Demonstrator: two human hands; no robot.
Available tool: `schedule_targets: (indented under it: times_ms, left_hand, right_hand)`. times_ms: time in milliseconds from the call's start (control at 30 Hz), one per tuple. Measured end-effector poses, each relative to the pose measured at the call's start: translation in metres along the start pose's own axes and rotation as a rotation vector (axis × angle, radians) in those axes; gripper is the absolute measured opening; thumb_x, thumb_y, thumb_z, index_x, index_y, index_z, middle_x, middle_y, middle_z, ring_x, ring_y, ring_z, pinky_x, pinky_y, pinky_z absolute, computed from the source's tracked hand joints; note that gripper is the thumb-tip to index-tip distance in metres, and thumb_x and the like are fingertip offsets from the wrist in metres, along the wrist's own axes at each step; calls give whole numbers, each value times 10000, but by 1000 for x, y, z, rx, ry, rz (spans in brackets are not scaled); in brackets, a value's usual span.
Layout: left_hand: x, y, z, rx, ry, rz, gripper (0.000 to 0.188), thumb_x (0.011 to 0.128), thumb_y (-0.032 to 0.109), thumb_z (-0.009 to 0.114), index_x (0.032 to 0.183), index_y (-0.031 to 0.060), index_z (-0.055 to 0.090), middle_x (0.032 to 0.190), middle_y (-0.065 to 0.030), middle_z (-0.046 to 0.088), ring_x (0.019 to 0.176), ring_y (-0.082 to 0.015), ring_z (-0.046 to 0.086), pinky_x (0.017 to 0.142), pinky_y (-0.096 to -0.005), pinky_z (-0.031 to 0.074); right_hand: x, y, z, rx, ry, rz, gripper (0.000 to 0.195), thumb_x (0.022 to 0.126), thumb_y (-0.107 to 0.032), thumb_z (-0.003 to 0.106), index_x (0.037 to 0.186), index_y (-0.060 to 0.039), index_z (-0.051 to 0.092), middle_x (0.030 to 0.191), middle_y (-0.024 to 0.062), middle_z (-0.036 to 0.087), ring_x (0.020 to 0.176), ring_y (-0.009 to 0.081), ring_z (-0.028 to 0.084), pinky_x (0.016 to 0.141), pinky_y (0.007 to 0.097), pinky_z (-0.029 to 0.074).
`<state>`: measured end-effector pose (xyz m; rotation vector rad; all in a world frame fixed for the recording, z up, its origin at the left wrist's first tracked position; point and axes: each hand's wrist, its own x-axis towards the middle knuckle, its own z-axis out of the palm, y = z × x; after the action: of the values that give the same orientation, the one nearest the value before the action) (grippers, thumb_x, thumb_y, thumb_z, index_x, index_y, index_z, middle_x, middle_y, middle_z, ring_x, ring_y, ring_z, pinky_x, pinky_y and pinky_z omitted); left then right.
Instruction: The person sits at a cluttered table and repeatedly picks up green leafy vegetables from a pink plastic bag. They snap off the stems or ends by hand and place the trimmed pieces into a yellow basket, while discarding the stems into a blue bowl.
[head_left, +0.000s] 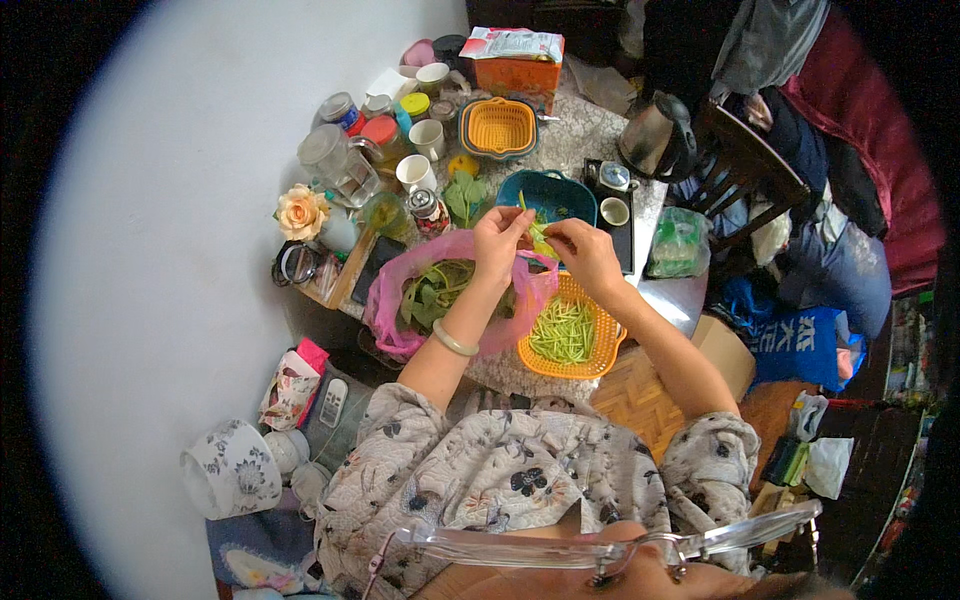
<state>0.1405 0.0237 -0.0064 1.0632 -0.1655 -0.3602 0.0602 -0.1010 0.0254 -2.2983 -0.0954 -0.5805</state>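
My left hand (501, 241), with a pale bangle on its wrist, pinches a green vegetable stem (523, 199) whose tip points up past the fingers. Close beside it, my right hand (591, 251) has thumb and fingertips drawn together on the lower end of the same piece. Both are above the near edge of a dark teal basin (517, 184). Below my left forearm, a pink plastic bag (386, 319) holds leafy greens (439, 289). An orange basket (574, 369) of short cut green stems (562, 330) stands below my right hand.
Cups, jars and a glass pitcher (337, 165) crowd the table's wall side. Nested baskets (501, 127) stand farther back. On the right are a black tea tray (626, 251) with a small teapot (615, 176), an electric kettle (652, 139) and a wooden chair (757, 157).
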Motion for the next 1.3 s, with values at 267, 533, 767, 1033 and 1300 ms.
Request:
schedule_targets:
  times_ms: [267, 533, 767, 1033, 1300]
  left_hand:
    - [24, -1, -10, 119, -158, -100, 155, 769, 120, 666, 825, 25, 557, 691, -23, 579, 550, -84, 539, 495, -219, 462]
    - [32, -4, -16, 18, -296, -327, 156, 782, 148, 654, 833, 44, 550, 702, -13, 578, 582, -101, 556, 536, -231, 475]
    - [40, -15, -33, 23, -309, -344, 139, 787, 129, 643, 824, 28, 556, 701, -24, 580, 602, -105, 556, 556, -247, 490]
    - [43, -10, -32, 245, -363, -189, 88, 797, 77, 619, 824, 17, 561, 732, -18, 579, 651, -82, 543, 587, -228, 468]
    - [50, -4, -27, 322, -306, -19, 85, 805, 69, 608, 853, 10, 569, 763, -15, 586, 683, -75, 533, 633, -220, 443]
  right_hand:
    - [16, 3, -2, -87, -82, -80, 90, 766, -87, 566, 825, -19, 555, 805, 135, 580, 734, 313, 574, 621, 378, 469]
    - [35, 20, 5, 187, 27, 242, 45, 808, -32, 507, 826, 8, 519, 745, 124, 570, 646, 218, 578, 588, 304, 463]
    - [67, 43, -5, 747, 290, 488, 95, 910, -82, 398, 908, -28, 476, 752, 57, 582, 593, 112, 556, 549, 226, 456]
    - [62, 30, -2, 280, -197, 377, 134, 773, -75, 593, 859, 23, 628, 713, 93, 637, 669, 133, 620, 602, 258, 485]
    - [61, 23, -4, -1, -114, 157, 114, 739, -82, 610, 813, 4, 607, 682, 123, 617, 607, 176, 615, 558, 279, 475]
